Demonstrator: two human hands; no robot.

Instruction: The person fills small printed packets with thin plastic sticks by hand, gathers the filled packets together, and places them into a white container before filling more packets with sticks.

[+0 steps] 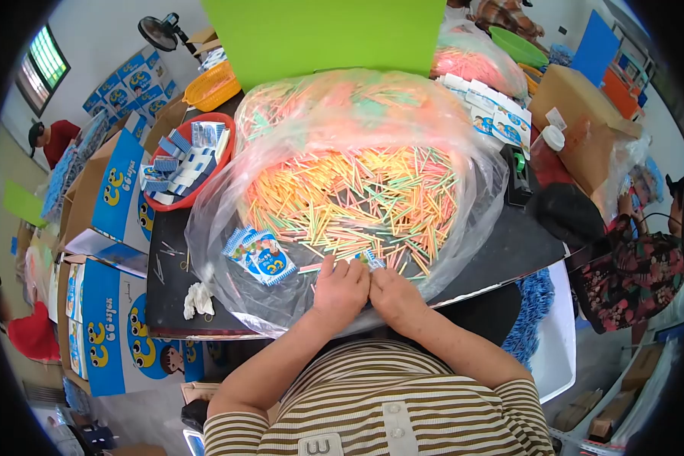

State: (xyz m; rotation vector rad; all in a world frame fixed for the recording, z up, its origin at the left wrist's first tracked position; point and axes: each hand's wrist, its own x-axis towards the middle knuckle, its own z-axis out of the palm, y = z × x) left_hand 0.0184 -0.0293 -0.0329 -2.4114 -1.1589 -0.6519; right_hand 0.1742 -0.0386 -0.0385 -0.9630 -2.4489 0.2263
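Note:
My left hand (340,290) and my right hand (395,302) meet at the table's front edge, both with fingers closed on a small blue and white packet (370,259) that pokes out above them. Just beyond them, a big clear plastic bag (479,194) lies open, holding a heap of thin sticks (342,190) in yellow, orange, pink and green. To the left of my left hand, several printed blue and white packets (270,258) lie on the plastic. Part of the held packet is hidden by my fingers.
A red basket (226,163) of packets stands at the left, with a yellow basket (211,85) behind it. Crumpled tissue (199,301) lies on the dark table (167,304). Printed boxes flank the left side. A co-worker in flowered clothes (623,277) is at the right.

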